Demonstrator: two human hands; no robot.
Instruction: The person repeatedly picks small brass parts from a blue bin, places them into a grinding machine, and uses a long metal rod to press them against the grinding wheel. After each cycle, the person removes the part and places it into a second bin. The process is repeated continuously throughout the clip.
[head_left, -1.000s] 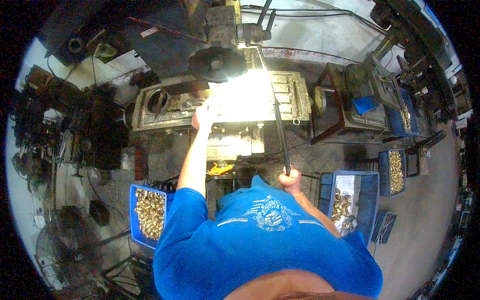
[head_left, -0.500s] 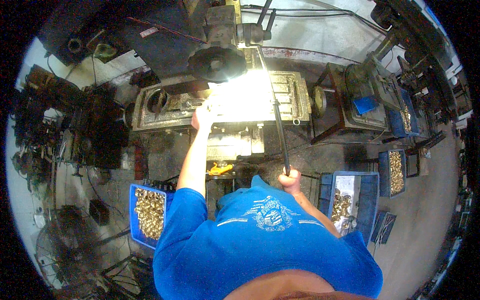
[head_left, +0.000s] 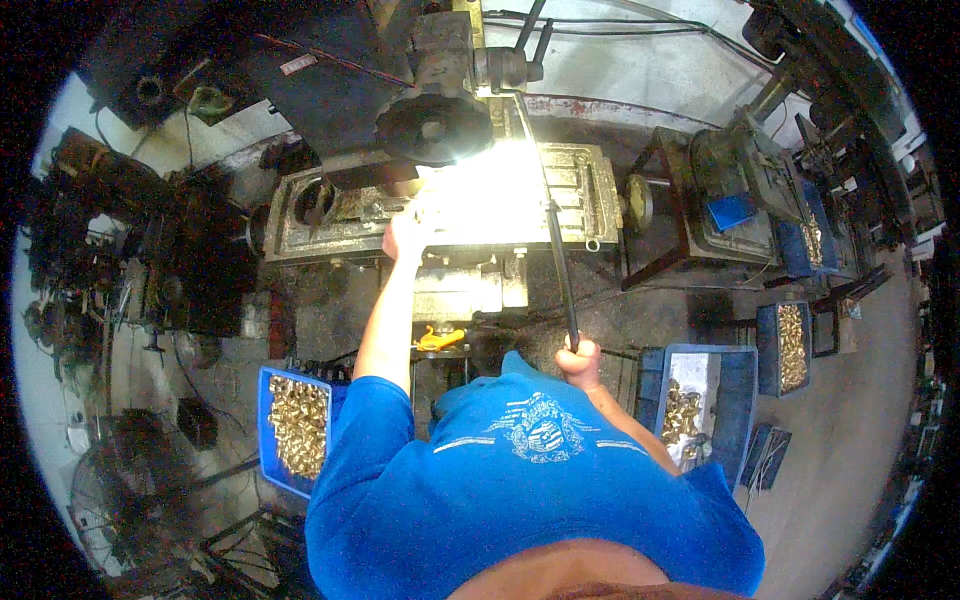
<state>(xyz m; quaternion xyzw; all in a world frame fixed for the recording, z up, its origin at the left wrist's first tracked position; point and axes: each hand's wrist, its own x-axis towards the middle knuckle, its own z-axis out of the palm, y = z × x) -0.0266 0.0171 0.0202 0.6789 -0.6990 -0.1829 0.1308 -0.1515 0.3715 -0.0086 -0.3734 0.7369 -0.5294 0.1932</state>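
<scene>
My right hand (head_left: 578, 360) is closed around the black grip of a long lever (head_left: 562, 270), which slants up to the drilling or milling machine's head (head_left: 436, 120). At the front edge of the slotted metal machine table (head_left: 345, 225), my left hand (head_left: 402, 238) reaches in below the machine head. Its fingers look curled, but strong lamp glare washes out their tips and whatever they hold. The work area in the middle of the table is hidden by the same glare.
A blue bin (head_left: 298, 425) of brass-coloured parts stands at left. At right are a larger blue-grey bin (head_left: 735, 400) with similar parts and a smaller bin (head_left: 792, 348). A yellow-orange tool (head_left: 440, 340) lies below the table. A metal stand (head_left: 665, 215) is beyond at right.
</scene>
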